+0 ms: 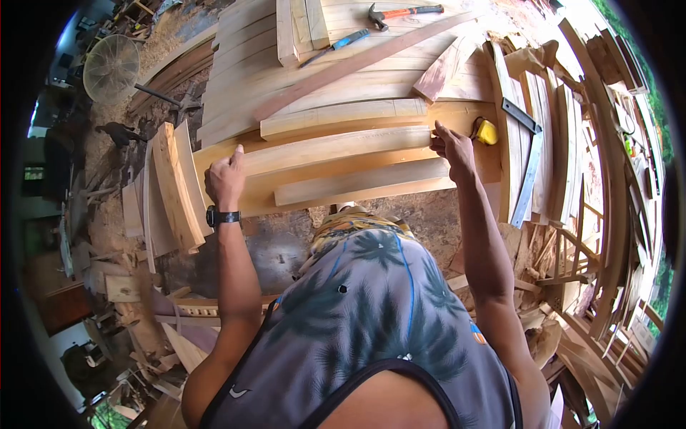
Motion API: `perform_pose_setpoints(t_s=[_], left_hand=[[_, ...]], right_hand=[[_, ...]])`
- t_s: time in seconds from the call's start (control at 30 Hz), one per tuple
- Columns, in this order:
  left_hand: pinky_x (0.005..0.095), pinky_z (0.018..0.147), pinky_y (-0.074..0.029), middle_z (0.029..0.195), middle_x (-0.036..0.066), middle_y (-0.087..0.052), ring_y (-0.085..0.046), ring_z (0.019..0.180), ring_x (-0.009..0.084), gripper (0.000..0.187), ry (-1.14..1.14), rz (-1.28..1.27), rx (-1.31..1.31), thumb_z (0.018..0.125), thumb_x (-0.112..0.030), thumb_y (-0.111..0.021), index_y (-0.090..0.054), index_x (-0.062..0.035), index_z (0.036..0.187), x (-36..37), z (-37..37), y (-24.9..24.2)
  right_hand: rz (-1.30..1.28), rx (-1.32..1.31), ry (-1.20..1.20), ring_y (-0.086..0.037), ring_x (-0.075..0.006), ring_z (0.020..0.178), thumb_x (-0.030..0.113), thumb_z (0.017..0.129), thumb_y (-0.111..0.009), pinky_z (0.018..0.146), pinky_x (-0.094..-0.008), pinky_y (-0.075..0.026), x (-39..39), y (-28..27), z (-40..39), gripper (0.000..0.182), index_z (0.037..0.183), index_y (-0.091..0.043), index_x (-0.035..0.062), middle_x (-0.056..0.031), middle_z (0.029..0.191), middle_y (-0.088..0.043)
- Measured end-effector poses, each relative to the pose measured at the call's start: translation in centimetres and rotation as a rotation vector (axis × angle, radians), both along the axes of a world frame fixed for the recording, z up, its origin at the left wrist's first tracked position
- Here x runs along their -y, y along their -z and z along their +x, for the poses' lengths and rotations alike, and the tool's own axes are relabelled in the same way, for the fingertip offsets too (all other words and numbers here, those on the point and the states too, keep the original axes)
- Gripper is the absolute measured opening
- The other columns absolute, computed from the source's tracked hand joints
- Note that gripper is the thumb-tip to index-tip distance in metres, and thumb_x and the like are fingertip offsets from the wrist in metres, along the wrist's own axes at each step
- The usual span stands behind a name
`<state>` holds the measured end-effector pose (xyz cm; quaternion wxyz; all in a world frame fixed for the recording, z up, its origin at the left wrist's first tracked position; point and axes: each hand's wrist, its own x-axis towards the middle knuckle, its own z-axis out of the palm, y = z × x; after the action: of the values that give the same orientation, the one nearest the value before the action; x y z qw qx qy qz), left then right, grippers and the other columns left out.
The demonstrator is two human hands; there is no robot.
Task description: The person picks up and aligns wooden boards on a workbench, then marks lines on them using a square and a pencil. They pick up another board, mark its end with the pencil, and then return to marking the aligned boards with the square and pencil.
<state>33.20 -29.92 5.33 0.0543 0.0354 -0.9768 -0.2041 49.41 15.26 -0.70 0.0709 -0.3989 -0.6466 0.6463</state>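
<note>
Between my two hands lies a long pale wooden board (336, 149), running left to right over the workbench (261, 194). My left hand (226, 179) is closed around its left end, with the thumb on top. At the right end, my right hand (452, 149) grips the board with its fingertips. Another wooden piece (343, 118), with pencil marks along it, sits just beyond. Nearer my body, a third strip (361, 181) rests by the bench's front edge. A yellow tape measure (486, 132) is right of my right hand.
A claw hammer (406, 12), a blue-handled chisel (350, 38) and a reddish plank (357, 68) lie on the boards at the back. To the right, a try square (525, 154) rests on stacked timber. More boards (175, 189) stick out at left, near a fan (111, 69).
</note>
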Motion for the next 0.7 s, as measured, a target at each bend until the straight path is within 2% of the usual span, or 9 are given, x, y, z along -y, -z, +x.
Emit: perform_pose_setpoints(t_s=[0.23, 0.37, 0.43, 0.53, 0.7], left_hand=[[0.0502, 0.062, -0.045, 0.068, 0.029, -0.058, -0.059, 0.063, 0.0439, 0.063, 0.039, -0.093, -0.028, 0.094, -0.054, -0.061, -0.066, 0.0046, 0.073, 2.8, -0.3, -1.5], [0.0508, 0.064, -0.046, 0.069, 0.029, -0.059, -0.061, 0.065, 0.0450, 0.059, 0.071, -0.041, -0.076, 0.097, -0.050, -0.059, -0.066, 0.0044, 0.075, 3.1, 0.3, 0.2], [0.0518, 0.063, -0.046, 0.066, 0.027, -0.060, -0.059, 0.062, 0.0450, 0.057, 0.103, -0.049, -0.199, 0.096, -0.049, -0.061, -0.066, 0.0024, 0.071, 3.0, 0.5, 1.2], [0.0516, 0.062, -0.045, 0.065, 0.028, -0.059, -0.058, 0.060, 0.0448, 0.057, 0.093, 0.063, -0.094, 0.097, -0.047, -0.061, -0.065, 0.0030, 0.070, 2.9, 1.0, 1.9], [0.0512, 0.060, -0.044, 0.063, 0.028, -0.056, -0.056, 0.059, 0.0449, 0.057, 0.114, 0.077, -0.063, 0.097, -0.043, -0.062, -0.061, 0.0042, 0.066, 1.8, 1.5, 1.1]], right_hand=[[-0.038, -0.040, -0.063, -0.068, -0.0167, 0.079, 0.047, 0.093, -0.073, 0.074, -0.0293, -0.050, 1.8, 0.6, -0.7, 0.055, 0.108, -0.074, -0.0056, -0.0111, 0.088, -0.074], [0.028, -0.056, -0.036, -0.066, -0.0158, 0.077, 0.045, 0.092, -0.075, 0.072, -0.0290, -0.051, 1.2, 0.7, -1.0, 0.055, 0.107, -0.074, -0.0078, -0.0116, 0.086, -0.072], [0.043, -0.078, -0.007, -0.065, -0.0153, 0.077, 0.044, 0.091, -0.076, 0.071, -0.0288, -0.051, 0.9, 0.1, -1.1, 0.055, 0.107, -0.074, -0.0086, -0.0115, 0.085, -0.072], [0.079, -0.070, 0.053, -0.065, -0.0142, 0.075, 0.042, 0.091, -0.077, 0.070, -0.0284, -0.052, 0.3, -0.4, -0.8, 0.054, 0.105, -0.074, -0.0099, -0.0100, 0.082, -0.071], [0.076, -0.083, 0.061, -0.065, -0.0138, 0.074, 0.041, 0.091, -0.077, 0.071, -0.0277, -0.051, -0.2, -0.9, -0.4, 0.054, 0.107, -0.074, -0.0098, -0.0102, 0.082, -0.071]])
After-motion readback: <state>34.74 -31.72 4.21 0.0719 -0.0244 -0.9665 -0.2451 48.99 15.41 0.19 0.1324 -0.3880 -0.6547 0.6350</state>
